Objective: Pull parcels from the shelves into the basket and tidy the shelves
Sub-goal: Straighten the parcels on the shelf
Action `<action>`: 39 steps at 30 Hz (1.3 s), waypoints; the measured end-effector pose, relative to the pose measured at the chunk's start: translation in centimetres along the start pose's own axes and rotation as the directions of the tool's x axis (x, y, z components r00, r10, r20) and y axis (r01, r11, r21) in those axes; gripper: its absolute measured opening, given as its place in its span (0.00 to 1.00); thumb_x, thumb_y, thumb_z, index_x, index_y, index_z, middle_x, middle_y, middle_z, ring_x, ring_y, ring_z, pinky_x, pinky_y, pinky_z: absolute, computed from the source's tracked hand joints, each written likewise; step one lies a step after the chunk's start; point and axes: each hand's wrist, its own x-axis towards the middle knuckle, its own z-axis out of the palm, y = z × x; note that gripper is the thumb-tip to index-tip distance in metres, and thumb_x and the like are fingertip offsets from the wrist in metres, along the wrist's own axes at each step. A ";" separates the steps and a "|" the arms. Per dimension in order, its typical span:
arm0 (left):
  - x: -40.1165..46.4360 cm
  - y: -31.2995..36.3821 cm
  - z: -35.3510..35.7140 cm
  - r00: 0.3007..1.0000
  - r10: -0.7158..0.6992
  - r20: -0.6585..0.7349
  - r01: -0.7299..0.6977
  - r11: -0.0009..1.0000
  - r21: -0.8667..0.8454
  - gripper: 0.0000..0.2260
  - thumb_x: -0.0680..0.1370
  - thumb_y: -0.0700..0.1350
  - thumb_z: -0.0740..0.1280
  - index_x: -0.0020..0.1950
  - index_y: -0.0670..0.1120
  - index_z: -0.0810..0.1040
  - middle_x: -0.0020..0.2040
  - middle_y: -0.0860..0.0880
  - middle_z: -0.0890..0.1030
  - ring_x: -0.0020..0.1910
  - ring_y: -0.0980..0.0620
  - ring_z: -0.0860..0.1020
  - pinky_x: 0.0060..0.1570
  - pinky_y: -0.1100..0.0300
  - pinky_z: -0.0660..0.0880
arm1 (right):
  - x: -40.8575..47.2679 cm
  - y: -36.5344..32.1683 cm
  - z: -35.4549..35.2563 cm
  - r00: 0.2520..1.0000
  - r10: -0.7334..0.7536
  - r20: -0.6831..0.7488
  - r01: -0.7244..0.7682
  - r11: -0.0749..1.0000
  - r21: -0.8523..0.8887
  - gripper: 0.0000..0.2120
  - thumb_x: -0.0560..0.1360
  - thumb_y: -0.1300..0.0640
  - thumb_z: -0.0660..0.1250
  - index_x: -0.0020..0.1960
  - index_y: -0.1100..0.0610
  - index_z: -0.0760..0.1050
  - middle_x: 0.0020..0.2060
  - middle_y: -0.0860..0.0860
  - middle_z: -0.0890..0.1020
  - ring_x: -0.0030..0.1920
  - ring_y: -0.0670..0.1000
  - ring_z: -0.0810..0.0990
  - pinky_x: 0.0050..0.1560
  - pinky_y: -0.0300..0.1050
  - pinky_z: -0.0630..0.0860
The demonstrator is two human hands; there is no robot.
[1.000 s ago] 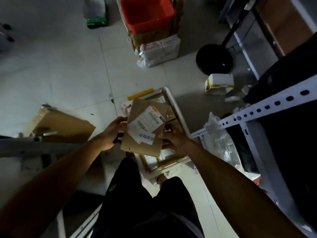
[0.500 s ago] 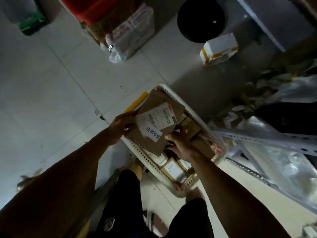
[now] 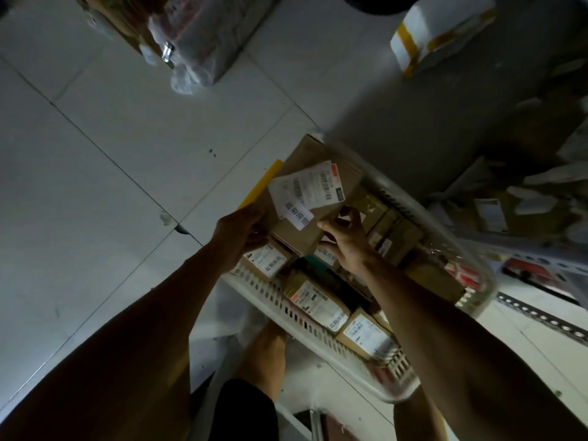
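A flat brown cardboard parcel [image 3: 315, 192] with white shipping labels lies at the far end of the white slotted basket [image 3: 305, 316], on top of other parcels. My left hand [image 3: 240, 232] grips its left edge and my right hand [image 3: 345, 238] pinches its near right corner. Several small labelled boxes [image 3: 313, 302] fill the basket below it. The basket stands on the tiled floor just in front of my legs.
A metal shelf rack [image 3: 541, 246] with parcels stands at the right, its perforated rail [image 3: 547, 316] low beside the basket. A white box with yellow tape [image 3: 436, 30] and a plastic-wrapped package [image 3: 197, 36] lie on the floor further off. A yellow strip [image 3: 262, 183] pokes out by the basket.
Both hands have lowered the flat parcel into the far end of the basket. The camera has tilted further down and closer, so the basket fills more of the view.
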 end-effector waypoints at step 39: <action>0.8 -1.9 6.2 0.945 0.313 -0.097 -0.153 0.685 0.712 0.18 0.79 0.43 0.66 0.69 0.52 0.77 0.62 0.53 0.78 0.52 0.49 0.81 0.50 0.55 0.79 | -0.9 0.0 -1.1 0.976 -0.091 -0.199 0.021 0.944 -0.329 0.17 0.74 0.61 0.76 0.59 0.56 0.76 0.55 0.51 0.82 0.59 0.53 0.82 0.57 0.56 0.82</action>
